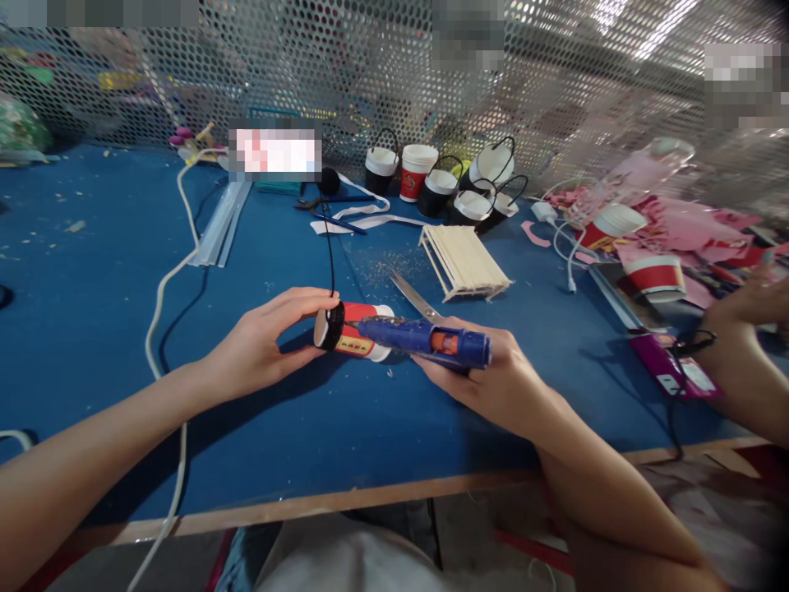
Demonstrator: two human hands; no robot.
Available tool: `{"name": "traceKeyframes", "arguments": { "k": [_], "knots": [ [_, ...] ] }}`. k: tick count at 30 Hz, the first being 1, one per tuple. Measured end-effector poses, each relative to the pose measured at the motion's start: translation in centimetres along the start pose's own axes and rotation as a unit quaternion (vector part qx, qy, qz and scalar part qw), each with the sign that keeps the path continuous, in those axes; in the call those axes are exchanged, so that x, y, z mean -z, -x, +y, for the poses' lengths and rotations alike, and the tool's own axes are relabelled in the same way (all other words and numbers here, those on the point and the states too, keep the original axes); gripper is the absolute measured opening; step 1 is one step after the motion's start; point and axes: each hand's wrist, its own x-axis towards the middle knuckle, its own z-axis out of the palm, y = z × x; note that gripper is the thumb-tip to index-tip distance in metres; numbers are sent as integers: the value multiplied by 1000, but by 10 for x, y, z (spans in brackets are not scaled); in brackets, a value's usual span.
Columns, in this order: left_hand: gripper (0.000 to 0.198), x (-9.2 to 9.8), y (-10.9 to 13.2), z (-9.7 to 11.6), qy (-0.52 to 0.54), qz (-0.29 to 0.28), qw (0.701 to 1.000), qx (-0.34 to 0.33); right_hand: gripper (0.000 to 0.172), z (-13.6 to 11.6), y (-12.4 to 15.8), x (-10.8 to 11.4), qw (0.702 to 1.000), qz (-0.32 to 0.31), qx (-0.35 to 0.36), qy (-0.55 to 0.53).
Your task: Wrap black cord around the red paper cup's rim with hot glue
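"What did you have, starting on the left?"

"A white cable [161,288] trailed over the blue tabletop [92,370]. My left hand [262,345] was closed round the open end of a red paper cup [361,330], held on its side just above the tabletop, near the front middle. A thin black cord [331,247] was wound about its rim, and its free end ran away toward the back."

"How did the cup feel to you?"

"Light and thin-walled, I'd judge, and easy to dent. The stiff rolled rim was the place to grip it, fingers over and thumb under, not the soft middle. The cord looked limp and likely to slip unless pinned."

"And your right?"

"My right hand [493,382] was wrapped round the body of a blue hot-glue gun [425,337], with its nozzle lying against the cup's side. I'd rate the gun rigid and heavier than the cup. It was best held by the body, well back from the tip."

"Anything past that?"

"Steel scissors [416,298] lay just behind the gun, with a pale wooden-stick frame [463,261] beyond them. Another person's hand [749,304] was at the far right, well apart from mine."
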Motion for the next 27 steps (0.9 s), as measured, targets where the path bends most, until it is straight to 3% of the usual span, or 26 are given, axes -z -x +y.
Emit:
{"name": "traceKeyframes", "arguments": {
  "k": [17,27],
  "knots": [
    [42,1,-2,2,-74,2,997,-36,11,2,-2,2,999,-32,-32,-28],
    [41,2,-3,4,-89,8,994,-64,13,-1,-9,3,1000,-7,-26,-12]
  ]
}}
